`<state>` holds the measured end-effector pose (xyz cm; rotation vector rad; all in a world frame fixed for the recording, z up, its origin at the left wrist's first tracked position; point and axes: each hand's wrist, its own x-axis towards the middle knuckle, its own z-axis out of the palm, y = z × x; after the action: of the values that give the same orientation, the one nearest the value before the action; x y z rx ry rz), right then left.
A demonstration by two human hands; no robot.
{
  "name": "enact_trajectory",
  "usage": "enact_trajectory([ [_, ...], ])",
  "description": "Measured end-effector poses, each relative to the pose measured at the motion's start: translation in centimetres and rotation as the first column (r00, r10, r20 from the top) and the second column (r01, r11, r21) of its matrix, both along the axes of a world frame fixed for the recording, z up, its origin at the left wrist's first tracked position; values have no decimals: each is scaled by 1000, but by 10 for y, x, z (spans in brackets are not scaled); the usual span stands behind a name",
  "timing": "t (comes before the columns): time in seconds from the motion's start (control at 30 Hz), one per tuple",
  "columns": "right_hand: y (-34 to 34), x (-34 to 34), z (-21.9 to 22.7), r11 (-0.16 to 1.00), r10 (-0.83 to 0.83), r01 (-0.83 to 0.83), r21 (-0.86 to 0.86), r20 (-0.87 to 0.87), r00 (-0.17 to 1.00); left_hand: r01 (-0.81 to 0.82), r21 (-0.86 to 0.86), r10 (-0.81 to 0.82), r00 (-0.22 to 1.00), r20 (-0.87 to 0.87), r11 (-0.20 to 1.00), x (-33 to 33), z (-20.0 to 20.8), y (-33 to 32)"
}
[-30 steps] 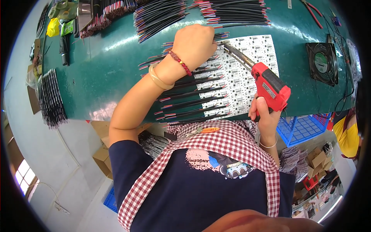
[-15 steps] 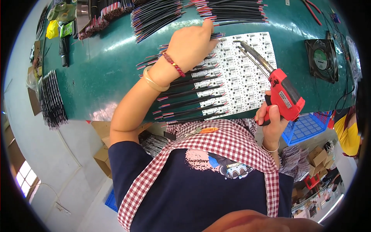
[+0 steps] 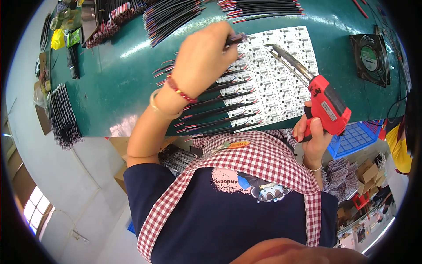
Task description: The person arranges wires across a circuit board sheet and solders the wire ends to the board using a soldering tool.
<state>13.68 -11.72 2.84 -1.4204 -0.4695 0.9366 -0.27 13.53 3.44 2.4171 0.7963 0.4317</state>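
My left hand [image 3: 205, 55] is closed, pinching a short black cable [image 3: 236, 39] by the far left corner of a white sheet of circuit boards [image 3: 285, 83]. Several black cables with thin coloured wire ends, such as this black cable [image 3: 211, 118], lie in rows with their right ends over the sheet's left side. My right hand [image 3: 314, 137] grips the handle of a red soldering gun [image 3: 329, 105] near the sheet's right edge. The gun's dark tip [image 3: 269, 46] points up and left above the sheet. Whether it touches anything, I cannot tell.
Bundles of black cables [image 3: 172, 18] lie along the green table's [image 3: 105, 97] far edge, and another cable bundle [image 3: 63, 116] hangs at its left end. A black fan [image 3: 370, 60] stands at the right. Below the table's right side is a blue crate [image 3: 354, 140].
My left hand has shifted left and its wrist has turned, bringing the pinched cable into clearer view. The right hand keeps its hold on the soldering gun, nearly unmoved over the sheet.
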Motion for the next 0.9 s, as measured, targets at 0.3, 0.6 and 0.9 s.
enact_trajectory([
  [0.3,5,-8,-6,998,55,-57,-35,-80,995,-3,-98,-16,981,-191,995,6,-21,5],
  [0.6,10,-8,-7,985,135,-137,-104,-27,991,66,-26,-70,984,-161,997,10,-21,6],
  [0.9,11,-14,-6,975,132,-109,-194,109,985,127,24,-120,975,-187,992,11,-24,10],
])
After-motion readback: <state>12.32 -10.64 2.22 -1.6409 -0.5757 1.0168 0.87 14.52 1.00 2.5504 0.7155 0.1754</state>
